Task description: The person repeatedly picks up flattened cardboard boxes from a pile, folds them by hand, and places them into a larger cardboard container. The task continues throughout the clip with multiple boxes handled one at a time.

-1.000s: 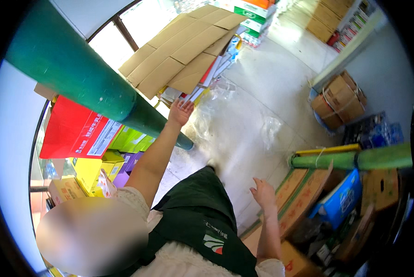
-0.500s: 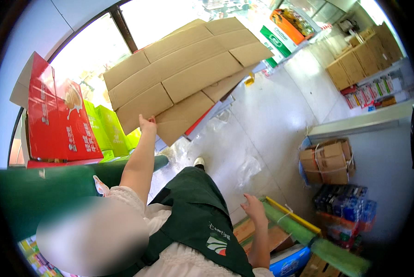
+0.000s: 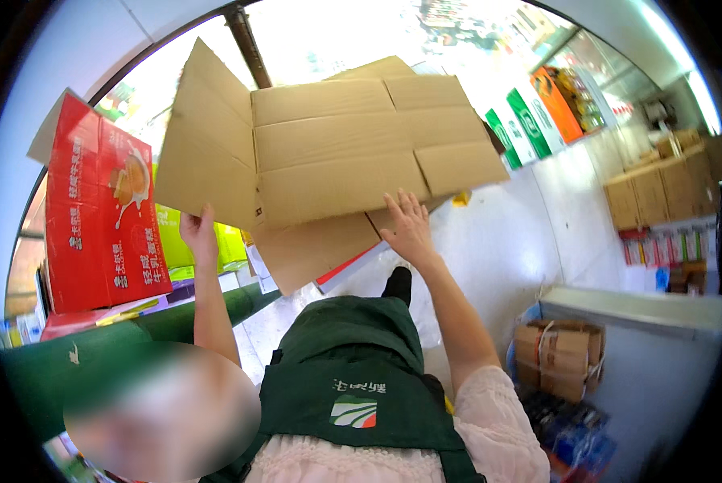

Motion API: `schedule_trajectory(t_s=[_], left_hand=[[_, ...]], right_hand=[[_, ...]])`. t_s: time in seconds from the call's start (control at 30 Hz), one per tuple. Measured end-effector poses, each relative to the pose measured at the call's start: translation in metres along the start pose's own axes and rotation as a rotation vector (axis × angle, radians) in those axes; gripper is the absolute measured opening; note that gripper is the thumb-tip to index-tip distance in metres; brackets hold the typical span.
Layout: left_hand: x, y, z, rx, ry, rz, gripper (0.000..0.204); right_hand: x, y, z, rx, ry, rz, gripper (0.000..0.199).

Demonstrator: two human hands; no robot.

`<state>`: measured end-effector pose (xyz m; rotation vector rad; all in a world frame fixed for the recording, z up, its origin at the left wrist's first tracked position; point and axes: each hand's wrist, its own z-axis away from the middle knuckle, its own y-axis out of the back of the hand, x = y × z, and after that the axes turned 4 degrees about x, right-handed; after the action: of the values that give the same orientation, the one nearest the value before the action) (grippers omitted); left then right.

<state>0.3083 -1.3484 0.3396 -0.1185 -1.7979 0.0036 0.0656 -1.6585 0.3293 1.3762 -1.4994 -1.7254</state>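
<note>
A flattened brown cardboard box (image 3: 337,145) lies ahead of me on a stack, its left panel lifted at the crease. My left hand (image 3: 200,235) is closed on the lower edge of that raised panel, with the thumb on the near side. On the near edge of the sheet rests my right hand (image 3: 411,229), fingers spread and nothing in its grasp. Below it, a second cardboard sheet (image 3: 316,245) sticks out toward me. A red-and-white edge (image 3: 353,266) shows beneath; the rest of the stack is hidden.
At left stand a tall red carton (image 3: 103,209) and lime-green boxes (image 3: 176,237) behind a green padded rail (image 3: 143,334). Orange and green-white cartons (image 3: 558,105) stand far right. Nearer right, a tied cardboard bundle (image 3: 558,358) sits by a low wall (image 3: 642,310).
My left hand has lifted the sheet's left panel upward. My right hand has come up from low on the right onto the sheet's near edge. My view has turned rightward-down slightly.
</note>
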Motion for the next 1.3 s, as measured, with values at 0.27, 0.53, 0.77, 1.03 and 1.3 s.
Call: schedule_trajectory(t_s=[0.27, 0.53, 0.77, 1.03, 1.3], left_hand=[[0.004, -0.114, 0.071, -0.788, -0.307, -0.867, 0.056], [-0.085, -0.206, 0.132, -0.737, 0.176, -1.253, 0.069], [-0.083, -0.258, 0.136, -0.724, 0.349, -1.389, 0.078], [-0.079, -0.254, 0.128, -0.796, 0.245, -1.436, 0.067], [-0.131, -0.112, 0.106, 0.186, 0.231, -0.909, 0.040]], right_hand=[[0.107, -0.060, -0.066, -0.057, -0.009, -0.365, 0.062], [0.359, -0.021, -0.080, 0.236, -0.820, -0.450, 0.060], [0.311, 0.102, -0.116, -0.302, -0.605, -1.464, 0.029], [0.082, 0.061, -0.181, -0.626, 0.295, -1.144, 0.050], [0.063, -0.095, -0.150, -0.534, 0.450, -0.273, 0.048]])
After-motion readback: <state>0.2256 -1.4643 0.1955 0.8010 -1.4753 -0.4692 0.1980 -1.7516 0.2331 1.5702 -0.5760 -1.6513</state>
